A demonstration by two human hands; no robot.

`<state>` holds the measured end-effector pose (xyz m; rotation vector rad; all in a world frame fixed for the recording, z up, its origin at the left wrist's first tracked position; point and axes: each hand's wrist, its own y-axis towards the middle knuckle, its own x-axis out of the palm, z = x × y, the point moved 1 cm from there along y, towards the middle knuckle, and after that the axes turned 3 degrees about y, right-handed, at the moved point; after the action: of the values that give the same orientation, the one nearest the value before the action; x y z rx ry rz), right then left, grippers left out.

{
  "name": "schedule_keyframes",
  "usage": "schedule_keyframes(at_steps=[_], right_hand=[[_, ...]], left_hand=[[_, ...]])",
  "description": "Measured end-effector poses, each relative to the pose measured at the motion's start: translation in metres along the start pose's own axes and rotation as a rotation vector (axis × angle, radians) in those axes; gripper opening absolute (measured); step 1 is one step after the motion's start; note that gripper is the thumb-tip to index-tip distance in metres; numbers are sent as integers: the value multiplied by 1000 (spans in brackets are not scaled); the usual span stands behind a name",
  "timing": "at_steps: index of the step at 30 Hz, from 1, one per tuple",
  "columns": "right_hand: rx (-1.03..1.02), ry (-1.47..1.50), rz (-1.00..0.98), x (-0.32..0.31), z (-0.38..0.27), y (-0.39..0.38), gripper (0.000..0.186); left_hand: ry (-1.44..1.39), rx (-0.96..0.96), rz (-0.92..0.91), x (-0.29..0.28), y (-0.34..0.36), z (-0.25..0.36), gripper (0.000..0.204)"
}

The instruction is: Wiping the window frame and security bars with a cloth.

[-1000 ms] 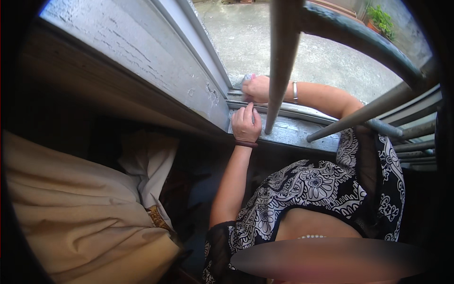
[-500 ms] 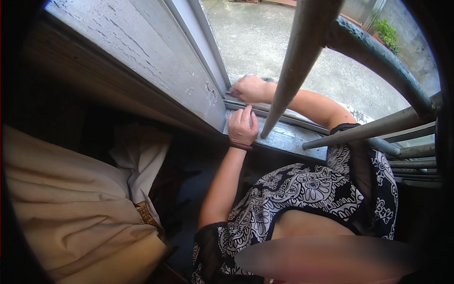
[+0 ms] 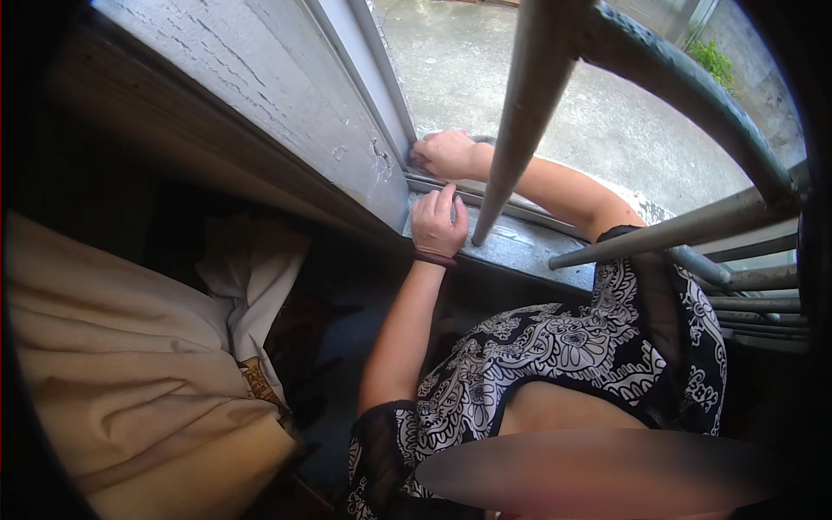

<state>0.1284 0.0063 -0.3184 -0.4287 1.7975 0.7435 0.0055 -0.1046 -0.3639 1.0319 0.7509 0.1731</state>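
My right hand (image 3: 445,154) is stretched past the window bar to the outer side of the window track (image 3: 490,201). Its fingers are curled closed at the corner where the track meets the upright window frame (image 3: 368,65); what they hold is hidden. A bit of something grey (image 3: 484,139) shows just behind this hand, too little to name. Nearer to me, my left hand (image 3: 438,224), with a dark band on its wrist, rests at the inner edge of the track above the sill (image 3: 520,250). Its fingers are bent together, and the fingertips are partly out of sight.
Metal window bars (image 3: 520,113) stand over the sill, one curved bar (image 3: 685,87) arching to the right. A peeling white wooden panel (image 3: 260,78) borders the left. Beige curtain fabric (image 3: 130,347) hangs at lower left. Outside are concrete ground (image 3: 468,61) and a green plant (image 3: 711,65).
My right hand has shifted slightly left and up, closer into the frame's corner. My left hand has moved a little left along the sill. The whole view has shifted slightly.
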Motion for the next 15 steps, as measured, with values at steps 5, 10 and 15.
schedule_keyframes(at_steps=[5,10,15], right_hand=[[-164,-163,-138,-48,-33,-45,18],[35,4,-39,7,-6,7,17],[-146,-340,-117,-41,-36,-50,18]], left_hand=[[29,-40,-17,-3,-15,0,26],[30,5,-7,-4,-3,-6,26],[15,-63,-18,-8,-17,-8,27]])
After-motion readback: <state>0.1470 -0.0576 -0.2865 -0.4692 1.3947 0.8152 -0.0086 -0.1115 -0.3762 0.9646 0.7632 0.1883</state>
